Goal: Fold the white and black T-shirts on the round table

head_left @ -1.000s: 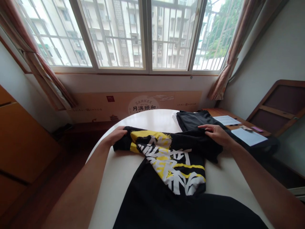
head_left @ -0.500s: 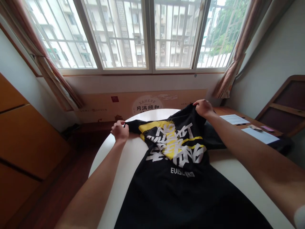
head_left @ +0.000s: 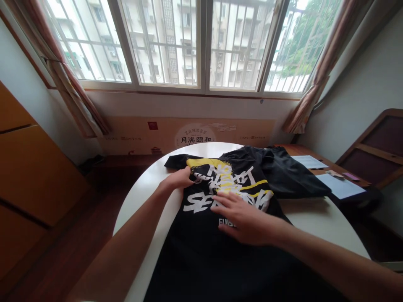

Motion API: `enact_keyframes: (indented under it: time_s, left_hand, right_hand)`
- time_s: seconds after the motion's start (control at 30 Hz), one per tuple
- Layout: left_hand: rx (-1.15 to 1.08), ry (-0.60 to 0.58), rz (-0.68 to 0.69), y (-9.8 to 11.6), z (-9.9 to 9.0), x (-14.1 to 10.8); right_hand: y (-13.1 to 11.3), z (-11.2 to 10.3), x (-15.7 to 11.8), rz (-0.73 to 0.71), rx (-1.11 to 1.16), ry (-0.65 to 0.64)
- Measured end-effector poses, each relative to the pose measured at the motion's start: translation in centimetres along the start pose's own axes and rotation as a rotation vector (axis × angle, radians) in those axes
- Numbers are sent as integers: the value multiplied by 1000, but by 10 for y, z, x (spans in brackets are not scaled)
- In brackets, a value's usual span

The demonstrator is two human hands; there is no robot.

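Barred windows filled the wall beyond a round white bench, and a printed banner ran beneath them. A black T-shirt lay spread on the bench, its yellow-and-white print facing up and its lower part running out of view at the near side. The left hand lay on the shirt at the print's left end, fingers curled over the cloth; whether they were pinching it could not be told. The right hand was open, fingers spread, resting flat across the print's lower edge. A black garment lay against the shirt toward the bench's right side. Past that side stood a wooden bench bearing papers.
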State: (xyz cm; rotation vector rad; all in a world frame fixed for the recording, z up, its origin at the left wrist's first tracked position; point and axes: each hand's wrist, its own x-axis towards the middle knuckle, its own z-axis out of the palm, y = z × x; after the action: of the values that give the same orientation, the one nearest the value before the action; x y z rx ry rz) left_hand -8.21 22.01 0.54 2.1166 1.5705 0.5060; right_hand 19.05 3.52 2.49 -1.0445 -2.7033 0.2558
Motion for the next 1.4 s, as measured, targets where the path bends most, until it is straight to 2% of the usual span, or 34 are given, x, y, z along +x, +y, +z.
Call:
enact_keyframes:
  time_s: [0.07, 0.1, 0.17, 0.3, 0.4, 0.5, 0.6, 0.77, 0.83, 0.9, 1.0, 1.07, 1.17, 1.3, 1.4]
  left_hand:
    - [103, -17, -56, -4, -6, -2]
    - [153, -22, -93, -5, -9, -2]
    - [228, 47, -152, -6, -13, -3]
    - [353, 206, -225, -14, -10, 2]
    - [301, 256, -246, -24, -5, 9]
    - [296, 271, -284, -32, -2, 13]
    - [372, 306, -387, -33, -4, 12]
    - [518, 497, -530, -27, -10, 5]
    - [525, 519, -480, -25, -12, 2]
    - [496, 485, -318, -23, -12, 0]
    - [411, 334, -4, -19, -6, 0]
    - [364, 219, 109, -15, 0, 1]
    - [371, 145, 121, -12, 5, 2]
    - [393, 212, 134, -12, 3, 2]
    - [358, 248, 197, -15, 2, 5]
  right_hand:
    - [-35, 16, -14, -100, 76, -66]
    - [-46, 23, -20, -159, 98, -92]
    - [-57, 37, -30, -253, 72, -96]
    - [-59, 68, -41, -400, -131, 46]
    - [-62, 91, -43, -512, -264, 166]
    - [-66, 108, -43, -548, -373, 230]
    - [-67, 115, -43, -541, -417, 249]
    - [-65, 114, -43, -528, -425, 273]
    - [-65, 112, -43, -533, -461, 303]
    - [-64, 110, -42, -541, -510, 340]
    - [-64, 109, -41, -543, -564, 388]
    - [-63, 110, -40, -544, -577, 411]
    - [-63, 112, -40, -550, -549, 387]
    - [-62, 112, -39, -552, -494, 340]
    - [-62, 110, -38, -547, -511, 362]
